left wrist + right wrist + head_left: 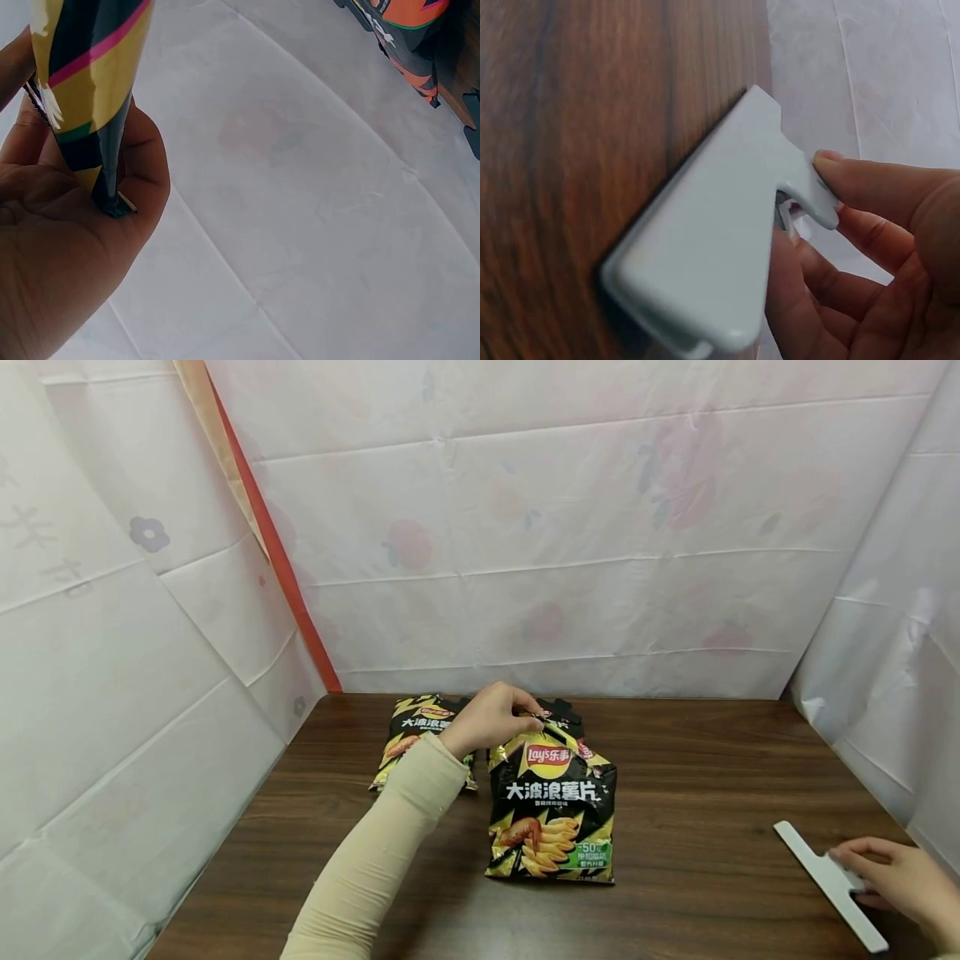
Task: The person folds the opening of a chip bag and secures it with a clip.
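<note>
Fingers [855, 176] of the right hand [903, 881] curling round the lever end of a white clip [828, 885], pinching it at the near right of the table [712, 760]. Lying flat, long axis running from the near right edge away toward the table's middle, far tip pointing up-left at the bags.

Farther in, left hand [491, 718] pinching the top seam of a crisps bag [552, 814], thumb and fingers pressed together on the crimped edge. Standing near upright at mid-table, bottom resting on the wood, long axis vertical, printed face turned toward the camera. Second bag [416, 739] lying flat just behind the sleeve [375, 860], a third showing as a dark edge behind the held one.

Possibly slipping: a thin pinch on slick foil, likely letting the bag tip forward or sag. Possibly skidding too: a clip gripped only at one end, likely swinging on the smooth wood.
</note>
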A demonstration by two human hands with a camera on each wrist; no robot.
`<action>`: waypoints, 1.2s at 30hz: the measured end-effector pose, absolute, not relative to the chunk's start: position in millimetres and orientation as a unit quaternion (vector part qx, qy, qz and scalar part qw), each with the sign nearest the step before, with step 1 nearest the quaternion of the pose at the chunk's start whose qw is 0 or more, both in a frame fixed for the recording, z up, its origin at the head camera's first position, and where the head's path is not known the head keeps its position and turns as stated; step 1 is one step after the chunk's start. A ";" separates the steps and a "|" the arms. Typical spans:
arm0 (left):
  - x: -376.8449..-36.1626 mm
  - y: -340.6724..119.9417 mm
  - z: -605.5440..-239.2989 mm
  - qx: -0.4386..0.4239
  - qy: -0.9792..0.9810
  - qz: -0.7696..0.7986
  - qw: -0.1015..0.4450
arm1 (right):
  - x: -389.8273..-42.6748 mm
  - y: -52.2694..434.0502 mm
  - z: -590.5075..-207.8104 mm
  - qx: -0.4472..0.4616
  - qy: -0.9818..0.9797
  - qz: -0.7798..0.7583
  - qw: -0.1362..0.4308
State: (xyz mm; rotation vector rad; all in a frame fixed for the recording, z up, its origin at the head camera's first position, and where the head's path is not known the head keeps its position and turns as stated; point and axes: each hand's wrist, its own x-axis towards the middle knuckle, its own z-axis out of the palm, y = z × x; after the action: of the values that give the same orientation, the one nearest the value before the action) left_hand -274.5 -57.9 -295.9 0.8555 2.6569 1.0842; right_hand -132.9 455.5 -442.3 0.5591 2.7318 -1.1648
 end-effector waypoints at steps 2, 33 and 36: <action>-274.0 -58.0 -295.4 0.283 0.885 0.361 0.075 | -133.3 452.9 -441.3 0.176 0.910 -0.372 0.044; -274.5 -56.8 -297.0 0.290 0.883 0.361 0.074 | -169.6 392.0 -379.4 0.086 0.935 -0.337 0.075; -274.6 -56.6 -297.0 0.288 0.884 0.360 0.074 | -172.7 385.5 -372.7 0.075 0.939 -0.328 0.074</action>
State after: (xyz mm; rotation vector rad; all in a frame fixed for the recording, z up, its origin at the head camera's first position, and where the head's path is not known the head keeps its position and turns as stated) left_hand -274.6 -56.6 -297.0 0.8650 2.6538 1.0815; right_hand -172.7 385.5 -372.7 0.2243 2.8179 -0.9853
